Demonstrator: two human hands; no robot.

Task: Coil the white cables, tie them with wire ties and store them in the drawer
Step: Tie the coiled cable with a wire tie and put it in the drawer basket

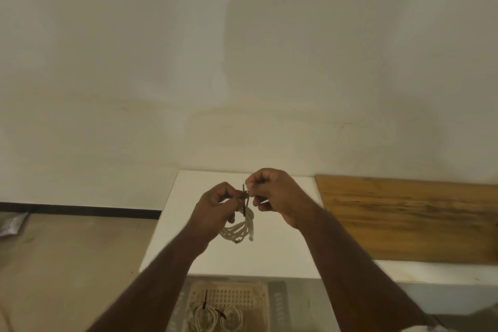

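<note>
A coiled white cable (238, 230) hangs in the air over the white tabletop (188, 197). My left hand (215, 207) grips the top of the coil. A dark wire tie (244, 201) is wrapped round the coil where I hold it, and its tail sticks up. My right hand (275, 193) pinches the tie between thumb and forefinger, close against the left hand. Below the table's front edge an open drawer (266, 304) holds two coiled white cables, one (203, 318) on the left and one (233, 317) on the right, each bound with a dark tie.
A wooden board (404, 218) lies on the right part of the table against the wall. The drawer has a perforated bottom. To the left is bare floor with a pale packet (12, 224) at the far edge.
</note>
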